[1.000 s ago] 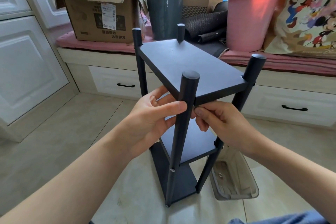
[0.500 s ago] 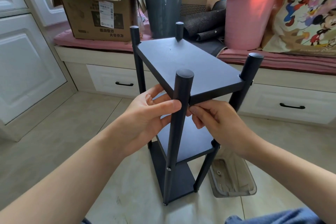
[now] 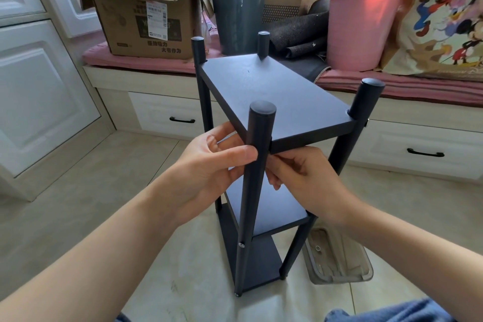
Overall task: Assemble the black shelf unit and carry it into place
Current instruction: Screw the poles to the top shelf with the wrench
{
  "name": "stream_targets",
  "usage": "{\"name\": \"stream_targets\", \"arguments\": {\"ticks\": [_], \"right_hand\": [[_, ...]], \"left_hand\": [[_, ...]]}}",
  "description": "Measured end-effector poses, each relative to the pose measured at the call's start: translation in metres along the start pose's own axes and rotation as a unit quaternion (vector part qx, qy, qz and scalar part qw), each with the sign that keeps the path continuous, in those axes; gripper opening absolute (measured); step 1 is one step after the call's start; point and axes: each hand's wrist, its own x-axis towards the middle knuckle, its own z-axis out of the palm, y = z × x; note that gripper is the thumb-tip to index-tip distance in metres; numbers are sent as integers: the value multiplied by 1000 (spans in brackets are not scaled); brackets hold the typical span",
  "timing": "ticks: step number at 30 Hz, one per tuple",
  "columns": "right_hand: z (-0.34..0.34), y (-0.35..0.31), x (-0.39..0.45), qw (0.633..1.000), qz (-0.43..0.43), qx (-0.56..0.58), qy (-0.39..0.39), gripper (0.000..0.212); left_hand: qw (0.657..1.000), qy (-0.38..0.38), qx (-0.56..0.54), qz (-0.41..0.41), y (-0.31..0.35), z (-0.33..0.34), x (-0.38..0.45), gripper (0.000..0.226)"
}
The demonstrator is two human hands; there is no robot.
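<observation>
Shelf unit (image 3: 264, 102) is standing upright on the floor at frame centre, its near post (image 3: 254, 165) being gripped by the left hand (image 3: 209, 165) for steadiness while the right hand (image 3: 300, 178) is pinching at the top-shelf joint, probably a fastener.

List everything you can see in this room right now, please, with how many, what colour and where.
Black three-tier shelf unit: one, black, standing on the floor, centre.
Clear plastic tray: one, greyish, on the floor by the shelf's right foot.
Brown cardboard box: one, brown, on the bench, left.
Dark grey plastic bin: one, on the bench, centre.
Pink plastic bucket: one, on the bench, right.
Cartoon-print bag: one, cream, far right.
Left hand: grips the near post.
Right hand: fingers at the post joint.
</observation>
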Motion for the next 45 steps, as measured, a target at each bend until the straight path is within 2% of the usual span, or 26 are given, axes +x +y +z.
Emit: {"name": "stream_targets", "arguments": {"ticks": [3, 6, 8, 13, 21, 30, 36, 40, 45], "right_hand": [[-2, 3, 0, 1000, 21, 14, -7, 33], [-4, 5, -2, 1000, 23, 11, -2, 48], [-8, 5, -4, 1000, 12, -20, 1, 50], [-16, 11, -7, 996, -10, -88, 7, 31], [-20, 12, -7, 991, -20, -131, -7, 28], [-13, 11, -8, 994, -8, -105, -17, 28], [0, 5, -7, 997, -15, -74, -13, 52], [9, 6, -6, 999, -3, -40, 3, 36], [17, 5, -2, 1000, 13, 2, 8, 34]], "left_hand": [[1000, -1, 0, 2, 0, -1, 0, 47], [1000, 9, -8, -3, 0, -1, 0, 48], [1000, 9, -12, -3, 0, 0, 0, 47], [1000, 7, -16, -6, 0, 0, -1, 47], [1000, 3, -23, -11, 0, 1, -1, 60], [1000, -7, -10, -4, 1, 0, -1, 61], [1000, -10, -8, -1, 0, 0, -1, 62], [1000, -15, -2, 2, 0, 0, 0, 57], [999, -33, 11, 6, 1, -2, -1, 48]]}}
